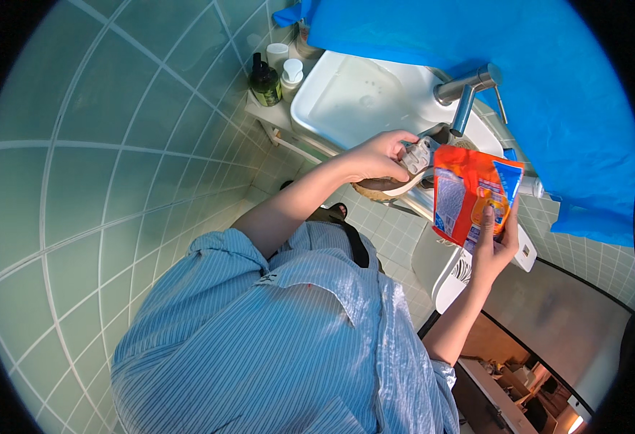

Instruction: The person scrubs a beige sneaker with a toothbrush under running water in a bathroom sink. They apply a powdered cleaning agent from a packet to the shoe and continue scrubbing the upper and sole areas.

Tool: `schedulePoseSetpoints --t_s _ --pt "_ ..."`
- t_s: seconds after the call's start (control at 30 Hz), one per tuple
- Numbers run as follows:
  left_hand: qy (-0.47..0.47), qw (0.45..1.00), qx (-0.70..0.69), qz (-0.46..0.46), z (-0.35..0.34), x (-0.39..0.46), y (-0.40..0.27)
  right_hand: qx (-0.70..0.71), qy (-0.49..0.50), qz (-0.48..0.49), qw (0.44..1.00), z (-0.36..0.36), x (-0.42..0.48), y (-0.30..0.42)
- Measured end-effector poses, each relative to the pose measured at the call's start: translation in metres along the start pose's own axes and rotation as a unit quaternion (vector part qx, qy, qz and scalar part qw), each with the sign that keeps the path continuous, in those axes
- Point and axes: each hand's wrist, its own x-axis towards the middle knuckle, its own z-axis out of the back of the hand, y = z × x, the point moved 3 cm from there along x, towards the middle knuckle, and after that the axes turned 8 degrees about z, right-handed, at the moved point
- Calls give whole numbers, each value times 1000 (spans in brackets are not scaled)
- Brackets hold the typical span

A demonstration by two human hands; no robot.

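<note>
My left hand [385, 157] grips a sneaker [398, 190] with a tan sole, pale midsole and white laces, held at the front edge of the white sink [317, 59]. My fingers and the packet hide part of the shoe. To the right, my right hand [493, 233] holds up an orange-red plastic packet [461, 187] with blue and white printed panels, thumb on its face. The packet is just beside the shoe and hides part of the sink's right end. Shallow, cloudy-looking water seems to lie in the basin.
A metal faucet [466, 89] rises at the sink's far right. Pump bottles [266, 81] and a white bottle [292, 76] crowd the left ledge. Blue sheeting [539, 97] hangs behind. Below right stands a white bin-like container [447, 271]; green tiled wall [84, 190] is at left.
</note>
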Motion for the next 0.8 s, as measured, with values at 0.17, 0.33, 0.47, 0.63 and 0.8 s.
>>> schedulePoseSetpoints --t_s 0.17,0.33,0.47,0.63,0.8 --pt "6 1000 -7 6 0 1 -1 11 30 -14 999 -2 0 -5" --pt "10 1000 -19 5 3 2 2 34 25 -24 999 -1 -1 -7" --pt "0 1000 11 19 -1 -1 -4 -44 43 17 998 -1 -2 -3" --pt "3 1000 7 13 0 -1 -3 -34 12 50 998 -6 0 3" --pt "1 1000 -7 11 0 0 -2 -72 61 13 995 -5 0 5"
